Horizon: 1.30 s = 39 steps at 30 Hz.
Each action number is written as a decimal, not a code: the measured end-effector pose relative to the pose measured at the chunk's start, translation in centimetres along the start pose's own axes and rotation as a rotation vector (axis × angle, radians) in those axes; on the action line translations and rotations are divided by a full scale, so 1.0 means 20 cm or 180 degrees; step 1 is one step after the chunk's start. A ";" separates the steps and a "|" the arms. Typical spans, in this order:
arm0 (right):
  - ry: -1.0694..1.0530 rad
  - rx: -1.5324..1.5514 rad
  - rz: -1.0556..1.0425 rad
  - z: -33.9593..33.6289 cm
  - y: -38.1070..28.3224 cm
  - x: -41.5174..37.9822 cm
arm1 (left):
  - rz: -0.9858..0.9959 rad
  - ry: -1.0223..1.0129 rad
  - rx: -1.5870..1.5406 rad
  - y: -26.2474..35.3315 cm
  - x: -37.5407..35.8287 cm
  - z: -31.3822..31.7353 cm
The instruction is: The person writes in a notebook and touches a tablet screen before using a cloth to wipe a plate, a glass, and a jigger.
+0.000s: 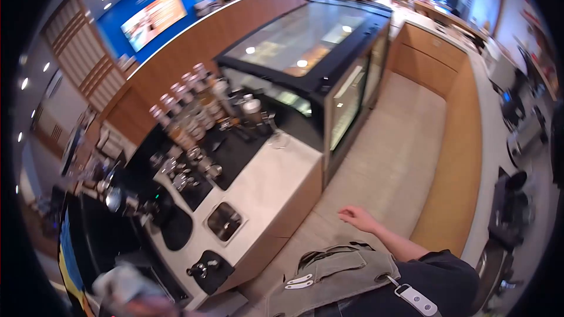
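At the lower left, my left hand (pixel 154 306) is smeared by motion and partly cut off by the frame edge. It grips a greyish cloth (pixel 122 280), also blurred, beside the black machine at the counter's near end. My right hand (pixel 357 218) hangs over the floor, away from the counter, with nothing in it; its fingers are loosely bent and apart. Nearest the cloth on the counter is a black mat (pixel 216 279) with small metal tools (pixel 200 269) on it. Beyond that, a square metal inset (pixel 224 221) is set into the white countertop (pixel 267 179).
Several bottles (pixel 182 100) line the counter's back, with metal jiggers and shakers (pixel 202 161) before them. A clear stemmed glass (pixel 278 138) stands near the counter edge. The glass display case (pixel 294 41) lies beyond. Another counter (pixel 484 141) with machines runs along the right, across the aisle floor (pixel 393 141).
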State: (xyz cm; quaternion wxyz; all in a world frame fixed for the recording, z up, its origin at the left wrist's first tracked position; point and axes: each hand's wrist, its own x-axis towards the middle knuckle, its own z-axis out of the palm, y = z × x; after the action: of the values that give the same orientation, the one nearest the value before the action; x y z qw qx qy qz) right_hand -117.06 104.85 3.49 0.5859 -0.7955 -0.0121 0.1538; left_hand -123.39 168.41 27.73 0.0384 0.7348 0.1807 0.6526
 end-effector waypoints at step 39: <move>0.4164 0.4237 -0.1769 -2.13 0.32 -1.12 | 0.6252 -0.7432 -0.6014 5.87 -1.92 -0.30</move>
State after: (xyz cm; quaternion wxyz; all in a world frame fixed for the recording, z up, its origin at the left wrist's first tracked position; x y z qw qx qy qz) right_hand -128.51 58.87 13.93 0.8222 -0.1987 0.2178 -0.4869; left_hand -107.08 45.90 26.54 -0.1350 -0.3277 0.7916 0.4976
